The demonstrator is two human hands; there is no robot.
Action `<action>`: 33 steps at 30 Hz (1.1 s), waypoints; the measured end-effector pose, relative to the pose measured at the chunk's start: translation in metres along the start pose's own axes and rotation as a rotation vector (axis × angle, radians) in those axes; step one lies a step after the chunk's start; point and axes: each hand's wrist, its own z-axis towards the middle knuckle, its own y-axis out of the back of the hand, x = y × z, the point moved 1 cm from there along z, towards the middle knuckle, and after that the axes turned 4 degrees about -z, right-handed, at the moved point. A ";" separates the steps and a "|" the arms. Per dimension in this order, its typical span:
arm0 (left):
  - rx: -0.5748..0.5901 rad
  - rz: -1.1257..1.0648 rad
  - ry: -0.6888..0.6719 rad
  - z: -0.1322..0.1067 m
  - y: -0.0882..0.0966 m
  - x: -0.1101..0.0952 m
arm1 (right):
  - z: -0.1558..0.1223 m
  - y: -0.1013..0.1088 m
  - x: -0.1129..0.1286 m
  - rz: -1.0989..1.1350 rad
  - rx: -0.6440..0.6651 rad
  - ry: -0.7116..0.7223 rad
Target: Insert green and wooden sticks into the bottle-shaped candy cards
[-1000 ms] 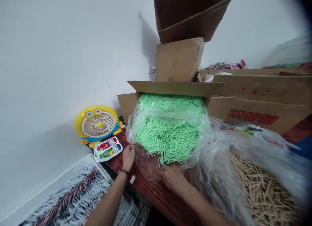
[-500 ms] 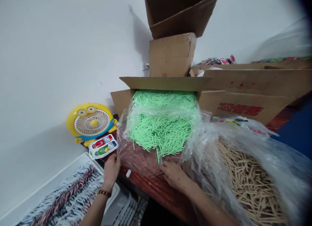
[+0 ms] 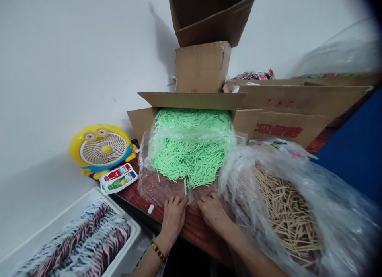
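Observation:
Thin green sticks (image 3: 191,157) spill in a heap from an open cardboard box (image 3: 191,100) onto a clear plastic sheet (image 3: 155,189). My left hand (image 3: 174,214) is at the sheet's near edge, just below the lowest green sticks, its fingers bent down and pressed together. Close beside it on the right, my right hand (image 3: 213,211) rests at the same edge with curled fingers. Anything between the fingertips of either hand is hidden. A flat pack with bottle pictures (image 3: 119,178) lies to the left of the heap.
A yellow fan (image 3: 104,149) stands at the table's left. Below it, a white foam bin (image 3: 135,229) holds rows of printed packets (image 3: 89,237). Brown sticks (image 3: 286,209) lie in a plastic bag (image 3: 334,213) on the right. Cardboard boxes (image 3: 203,68) are stacked behind.
My left hand has moved right, from beside the flat pack to the sheet's near edge beside my right hand. My right hand stays near the green sticks. The view has shifted slightly.

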 end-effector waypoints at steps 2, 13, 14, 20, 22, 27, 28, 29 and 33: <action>0.013 0.003 -0.005 -0.002 0.002 0.006 | -0.007 0.003 -0.001 0.012 0.017 0.026; 0.059 0.006 -0.096 -0.016 0.009 0.008 | -0.019 0.012 -0.004 0.056 0.101 0.034; 0.055 0.021 -0.096 -0.016 0.010 0.006 | -0.020 0.011 -0.004 0.056 0.098 0.028; -0.070 0.030 -0.079 -0.015 0.008 -0.010 | -0.022 0.005 -0.002 0.029 0.014 -0.003; -0.023 -0.002 -0.192 -0.014 0.001 -0.018 | -0.025 0.007 0.003 0.031 0.005 -0.020; 0.042 -0.025 -0.365 -0.025 -0.024 -0.023 | -0.057 0.034 0.013 0.192 -0.145 0.031; 0.025 -0.022 -0.375 -0.029 -0.028 -0.020 | -0.069 0.042 0.010 0.228 -0.236 0.002; 0.009 -0.021 -0.388 -0.032 -0.031 -0.018 | -0.082 0.048 0.005 0.248 -0.337 -0.051; -0.078 -0.095 -0.302 -0.038 -0.031 -0.020 | -0.143 0.048 -0.027 0.158 -0.603 -0.456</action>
